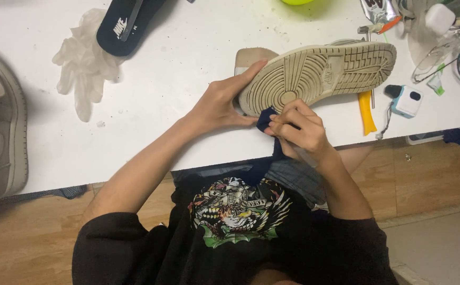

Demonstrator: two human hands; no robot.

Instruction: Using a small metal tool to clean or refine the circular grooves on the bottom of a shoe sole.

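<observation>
The left hand (220, 103) sits at the centre of the frame, fingers extended and closed around the heel end of a sneaker (320, 71), with the index finger lying along the edge of the sole. The sneaker lies on its side on the white table (161, 105), in the upper centre of the frame, its tan ribbed outsole facing the camera and its toe pointing toward the upper right. The right hand (297, 129), just right of centre, is curled tightly around a dark blue cloth (266, 120), which it presses against the heel edge of the outsole; the two hands are almost touching. Below the hands, the person's black shirt with a printed graphic fills the lower centre of the frame. In the upper left, a translucent disposable glove (85, 58) lies flat on the table, with a dark blue insole (127, 21) partly overlapping it at the top edge. A second grey sneaker (0, 126) rests at the far left edge. To the right of the held sneaker lie a yellow plastic pry tool (366, 112), a small white and teal device (405, 100) and, in the upper right corner, a pair of clear safety glasses (454, 55) beside a squeezed tube (379, 13). A wooden floor shows below the table edge.
</observation>
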